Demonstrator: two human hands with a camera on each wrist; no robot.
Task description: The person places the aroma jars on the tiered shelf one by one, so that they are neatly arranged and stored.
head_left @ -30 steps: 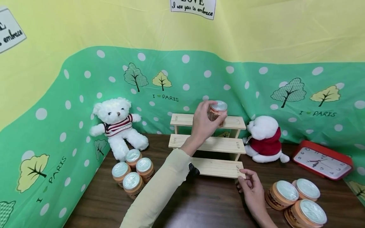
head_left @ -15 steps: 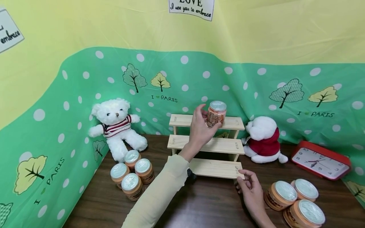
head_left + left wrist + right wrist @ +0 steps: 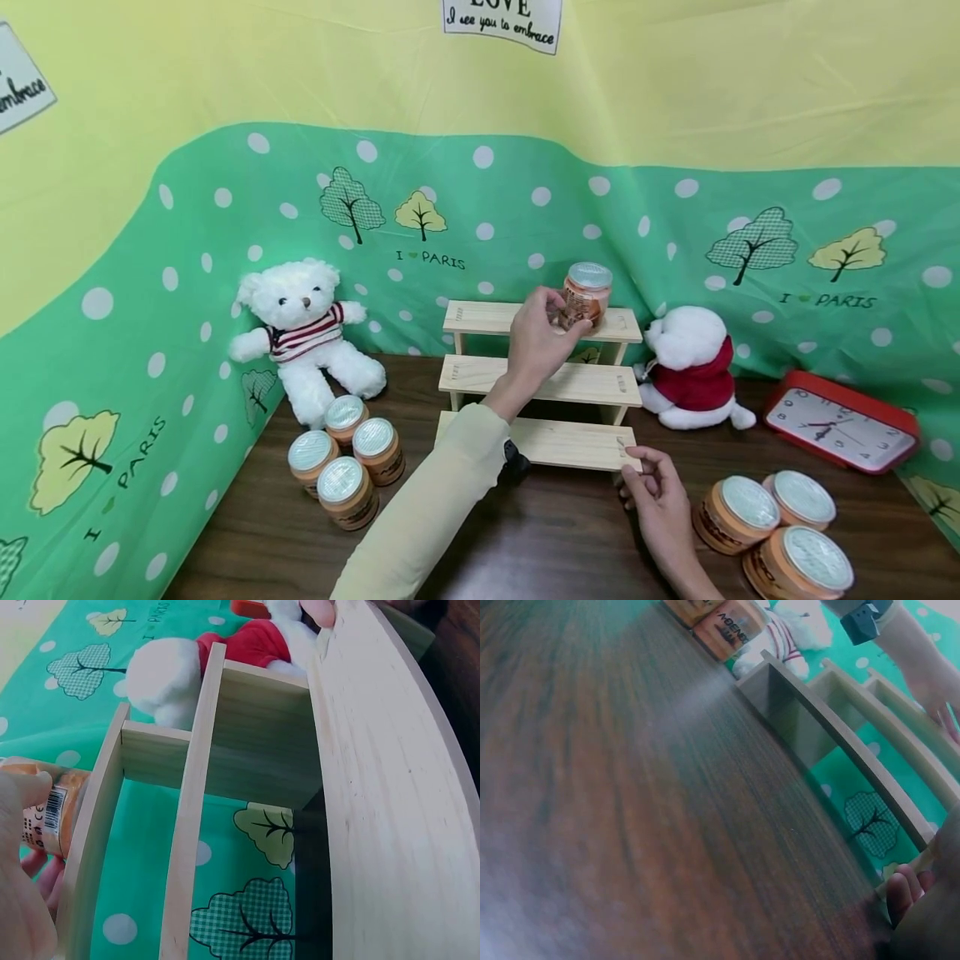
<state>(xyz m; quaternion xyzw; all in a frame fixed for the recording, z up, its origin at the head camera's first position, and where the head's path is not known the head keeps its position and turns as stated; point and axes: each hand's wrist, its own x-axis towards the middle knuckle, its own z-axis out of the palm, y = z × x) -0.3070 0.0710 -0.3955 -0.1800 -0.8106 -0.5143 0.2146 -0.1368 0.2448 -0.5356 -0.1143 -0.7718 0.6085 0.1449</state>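
Observation:
A three-step wooden display shelf stands on the dark table. My left hand reaches over it and holds an orange jar with a clear lid, upright at the right part of the top step. In the left wrist view, thumb and fingers lie around the jar, its barcode label showing. At the right end of the lowest step, my right hand pinches the board's corner between thumb and fingers. The right wrist view shows only part of that hand beside the shelf's end.
Several similar jars are grouped on the left, and three more jars at the front right. A white teddy bear sits back left. A plush in red and a red clock stand right of the shelf, before a green cloth.
My left hand has shifted the jar to the right along the top step, after its fingers loosened off the lid. The right hand keeps its place at the lowest step.

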